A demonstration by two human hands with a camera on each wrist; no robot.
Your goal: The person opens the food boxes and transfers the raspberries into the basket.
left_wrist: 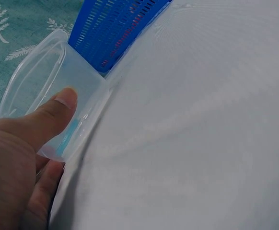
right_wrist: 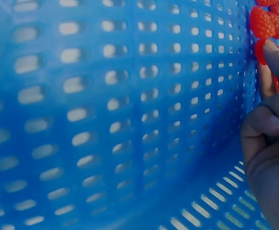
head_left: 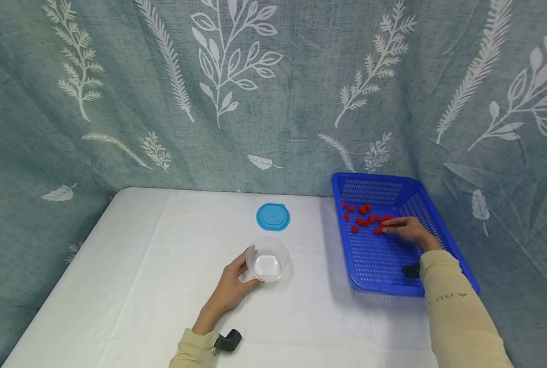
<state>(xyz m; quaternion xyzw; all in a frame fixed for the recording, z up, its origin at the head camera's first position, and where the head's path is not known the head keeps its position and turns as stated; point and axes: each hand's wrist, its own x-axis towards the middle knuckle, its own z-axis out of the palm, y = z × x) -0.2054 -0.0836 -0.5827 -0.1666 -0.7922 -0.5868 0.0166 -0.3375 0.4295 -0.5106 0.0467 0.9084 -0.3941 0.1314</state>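
Note:
My left hand point(head_left: 234, 284) grips a clear plastic bowl point(head_left: 268, 259) on the white table, thumb along its near side and fingers round the left. The left wrist view shows the thumb flat on the bowl's wall point(left_wrist: 84, 79). Inside the blue basket, my right hand point(head_left: 408, 230) reaches down among red raspberries point(head_left: 363, 209). Its thumb and a finger pinch a raspberry point(right_wrist: 261, 51), with the other fingers curled into the palm. More raspberries point(right_wrist: 262, 22) lie right beside those fingertips.
The blue perforated basket point(head_left: 354, 283) stands at the table's right side. A round blue lid point(head_left: 273, 217) lies behind the bowl. The white-covered table point(head_left: 131, 286) ends at a green leaf-patterned curtain point(head_left: 296, 128) behind it.

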